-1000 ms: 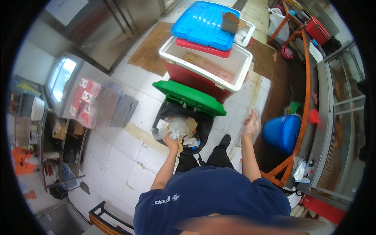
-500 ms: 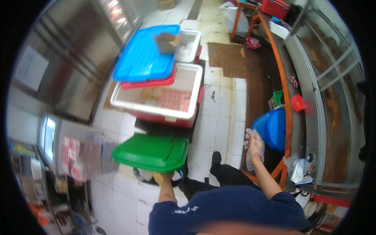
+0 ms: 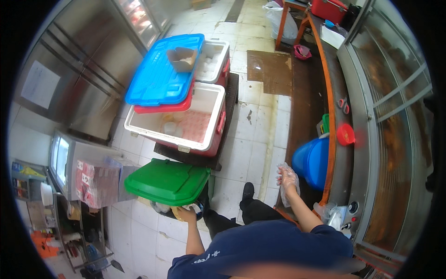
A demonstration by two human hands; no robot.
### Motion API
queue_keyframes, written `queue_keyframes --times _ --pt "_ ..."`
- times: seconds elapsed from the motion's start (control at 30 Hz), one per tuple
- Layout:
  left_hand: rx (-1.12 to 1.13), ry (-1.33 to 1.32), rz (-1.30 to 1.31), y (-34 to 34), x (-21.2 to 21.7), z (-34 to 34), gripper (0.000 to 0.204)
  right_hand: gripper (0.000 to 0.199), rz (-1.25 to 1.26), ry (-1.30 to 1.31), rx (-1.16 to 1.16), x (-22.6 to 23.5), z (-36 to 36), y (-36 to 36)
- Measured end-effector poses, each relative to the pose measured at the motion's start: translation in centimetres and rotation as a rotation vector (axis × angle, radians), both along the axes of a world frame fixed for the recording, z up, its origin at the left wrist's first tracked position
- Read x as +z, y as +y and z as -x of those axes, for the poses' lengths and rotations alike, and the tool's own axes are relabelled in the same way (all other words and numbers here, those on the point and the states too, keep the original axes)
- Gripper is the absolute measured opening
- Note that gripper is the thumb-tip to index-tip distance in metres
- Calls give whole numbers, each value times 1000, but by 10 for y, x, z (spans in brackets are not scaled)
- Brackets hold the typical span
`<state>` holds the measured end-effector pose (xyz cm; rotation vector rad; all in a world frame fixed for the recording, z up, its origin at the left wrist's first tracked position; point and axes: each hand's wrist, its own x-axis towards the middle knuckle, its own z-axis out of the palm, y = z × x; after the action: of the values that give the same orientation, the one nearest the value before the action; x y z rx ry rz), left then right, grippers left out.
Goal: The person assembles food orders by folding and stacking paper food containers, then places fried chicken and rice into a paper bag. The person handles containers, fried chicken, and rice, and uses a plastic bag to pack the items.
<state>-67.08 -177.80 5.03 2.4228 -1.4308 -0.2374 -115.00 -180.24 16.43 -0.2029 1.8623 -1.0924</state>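
At the mouth of the bin, just below its tilted green lid [image 3: 167, 180], is my left hand [image 3: 187, 214]. Its fingers are closed on a yellowish-tan piece [image 3: 176, 213] whose kind I cannot make out. Pale crumpled waste [image 3: 161, 207] shows under the lid's edge. My right hand [image 3: 289, 179] wears a clear plastic glove and is held out to the side, fingers apart, with nothing in it. A blue tub [image 3: 312, 162] stands just beyond that hand.
An open red-and-white cooler [image 3: 204, 100] stands on a dark low platform [image 3: 223, 139], partly under a blue lid [image 3: 160, 69] carrying a small cardboard box [image 3: 181, 60]. A steel counter [image 3: 353, 153] with an orange edge runs along the right. Stacked packs [image 3: 97, 183] stand at left.
The view has shifted, so the coolers and green lid appear farther left. My left hand shows more clearly beside the bin's mouth, still with the tan piece. My right hand stays held out, empty.
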Motion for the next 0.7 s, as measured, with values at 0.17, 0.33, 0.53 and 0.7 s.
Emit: queue_keyframes --times 0.17,0.33,0.53,0.7 --pt "-252 490 -622 34 13 105 55 32 94 -14 -36 0 11 10" --pt "-864 741 -82 -74 97 204 42 40 182 -49 -172 6 28 25" --pt "-663 495 627 -330 189 233 64 42 295 -50 -226 3 43 -20" --pt "-231 389 502 -521 185 203 103 42 312 19 -186 5 48 -79"
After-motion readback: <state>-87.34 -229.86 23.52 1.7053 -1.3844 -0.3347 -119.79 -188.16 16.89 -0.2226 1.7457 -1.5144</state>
